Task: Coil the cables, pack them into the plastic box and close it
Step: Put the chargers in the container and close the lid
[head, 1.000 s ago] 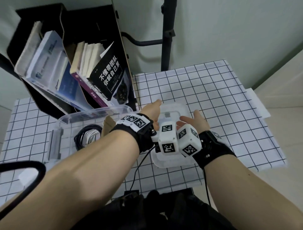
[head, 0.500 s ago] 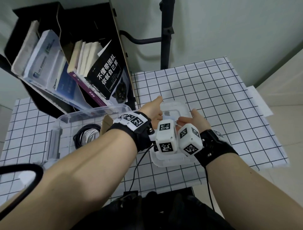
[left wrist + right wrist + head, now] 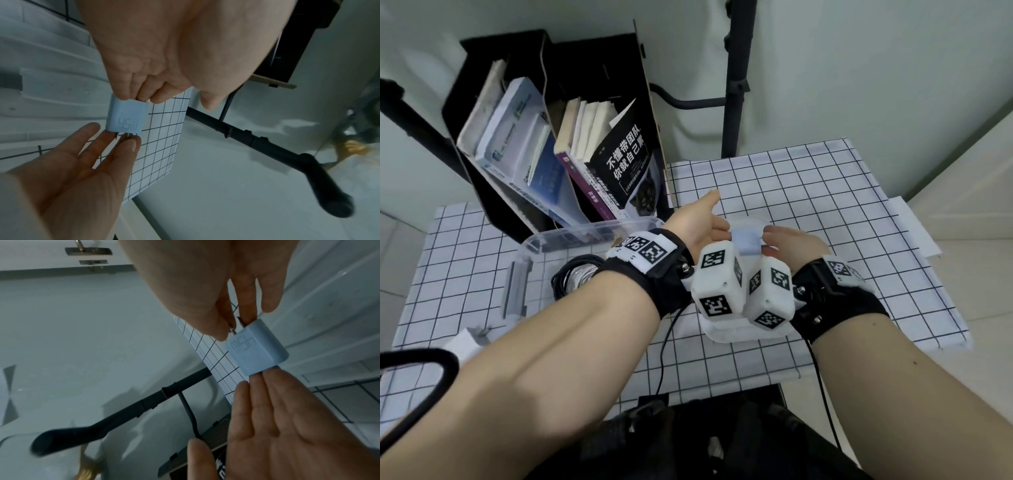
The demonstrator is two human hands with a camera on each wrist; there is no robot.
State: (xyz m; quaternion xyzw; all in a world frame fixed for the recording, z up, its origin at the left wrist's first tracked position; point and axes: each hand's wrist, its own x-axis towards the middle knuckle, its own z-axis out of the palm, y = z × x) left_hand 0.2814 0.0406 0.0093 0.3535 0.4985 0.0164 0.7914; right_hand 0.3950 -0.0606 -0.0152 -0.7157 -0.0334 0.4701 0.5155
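A small light-blue charger [image 3: 746, 241] marked 45W hangs in the air between my two hands, above the clear lid [image 3: 739, 334] on the checked cloth. The straight fingertips of my left hand [image 3: 705, 222] press on the charger's [image 3: 125, 116] flat end, thumb apart. My right hand [image 3: 787, 245] pinches the metal prongs at the other end of the charger [image 3: 255, 352] between thumb and forefinger. To the left stands the open clear plastic box [image 3: 585, 231] with a coiled black cable [image 3: 571, 279] inside.
A black rack of books [image 3: 585, 161] leans behind the box. A black stand pole [image 3: 736, 85] rises at the table's far edge. The checked cloth [image 3: 825, 205] ends close on the right. A thin black wire [image 3: 664, 346] hangs over the near edge.
Both hands have risen a little off the lid and drawn together. The blue charger now shows between them, the right fingers on its prongs.
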